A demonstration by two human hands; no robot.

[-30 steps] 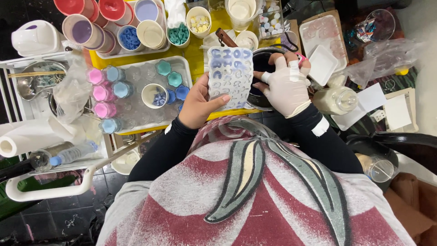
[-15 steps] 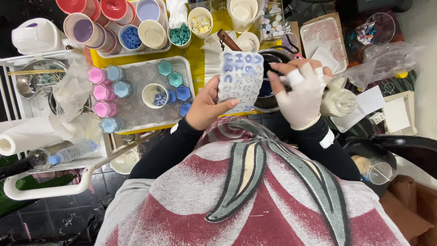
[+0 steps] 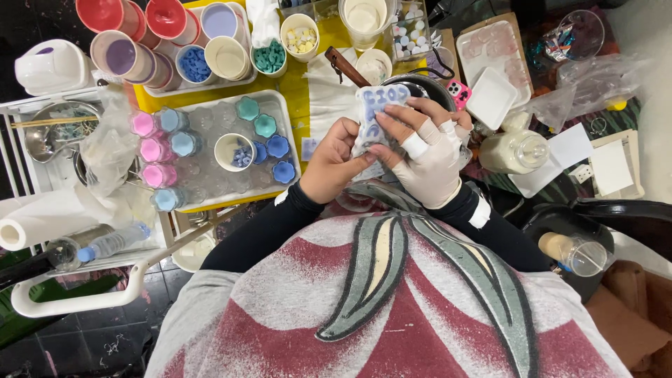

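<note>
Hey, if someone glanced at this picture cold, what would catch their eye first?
Probably the two hands in the middle: the bare left hand and the white-gloved right hand bending a translucent mould sheet with blue pieces. Next, the clear tray to their left, holding pink, blue and teal shapes on the yellow table.

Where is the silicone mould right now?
In the head view, the pale silicone mould sits just right of centre, bent between the bare left hand and the gloved right hand, over a dark bowl, right of the clear tray.

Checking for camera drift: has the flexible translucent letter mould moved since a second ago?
Yes. The mould shifted right, away from the white tray.
</note>
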